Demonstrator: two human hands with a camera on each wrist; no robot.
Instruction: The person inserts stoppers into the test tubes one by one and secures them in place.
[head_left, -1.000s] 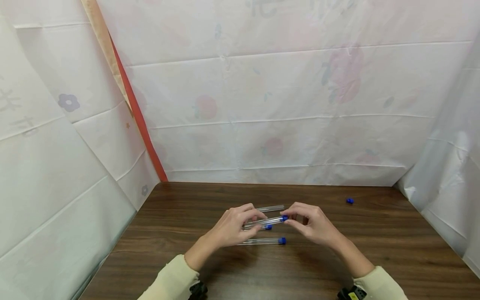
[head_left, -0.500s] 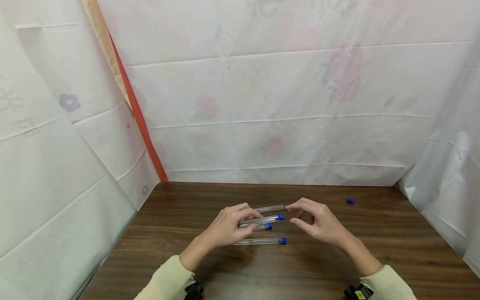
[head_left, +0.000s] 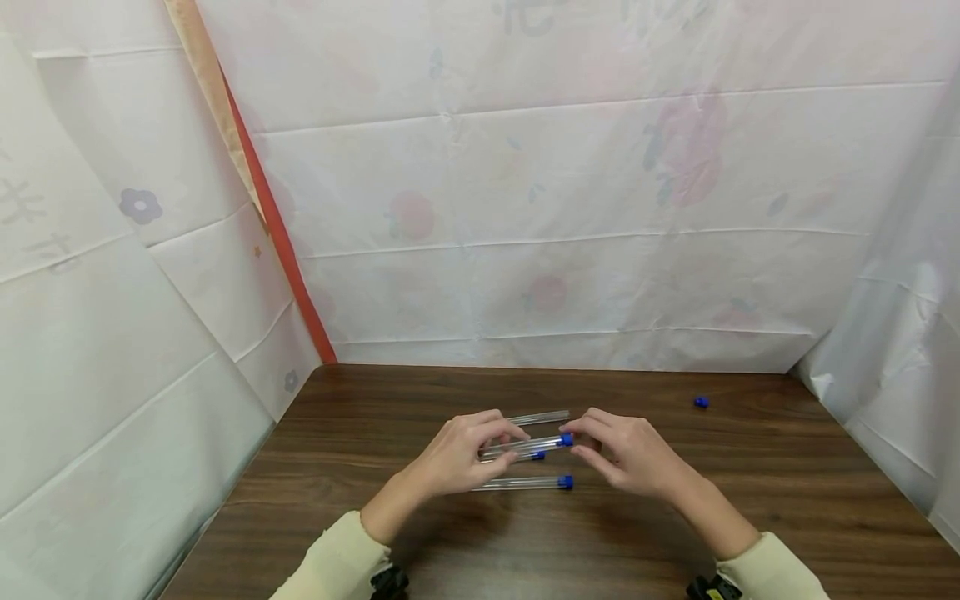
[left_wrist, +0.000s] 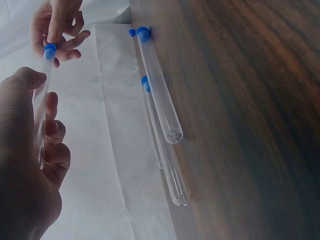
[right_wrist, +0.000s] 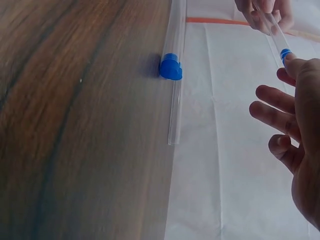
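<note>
Held above the table is a clear test tube (head_left: pixel 538 445) with a blue cap (head_left: pixel 566 439), lying almost level, cap end to the right. My left hand (head_left: pixel 453 457) grips the tube's body between thumb and fingers. At its right end my right hand (head_left: pixel 633 452) has thumb and index finger on the cap; in the right wrist view the thumb (right_wrist: pixel 294 64) covers part of it, other fingers loosely bent. Below, two capped tubes lie on the table: a near tube (head_left: pixel 517 483) and another whose cap (head_left: pixel 538 456) shows just under the held one.
Farther back lies an uncapped clear tube (head_left: pixel 542 417), its left end behind my left hand. A loose blue cap (head_left: pixel 701 402) sits at the back right of the brown wooden table (head_left: pixel 360 417). White patterned sheets (head_left: pixel 480 292) enclose the back and sides.
My right hand was at the cap, drew back to the right half a second ago, and is now back on it. My left hand keeps hold of the tube, having shifted slightly left.
</note>
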